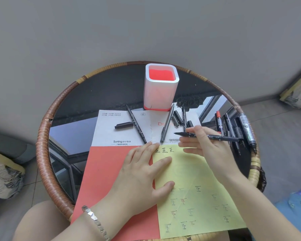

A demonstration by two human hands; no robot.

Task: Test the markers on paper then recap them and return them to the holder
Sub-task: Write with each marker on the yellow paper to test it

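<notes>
My right hand holds an uncapped black marker, its tip pointing left above the top edge of the yellow paper. My left hand lies flat, fingers spread, pressing the yellow paper where it overlaps the red paper. Black characters are written on the yellow sheet. The white holder with a red inside stands upright at the table's far side and looks empty. Two uncapped markers and a loose cap lie on a white printed sheet.
Several more markers, one with a red tip, lie at the table's right edge, with loose black caps near the holder. The round glass table has a wicker rim. Cushions lie on the floor at both sides.
</notes>
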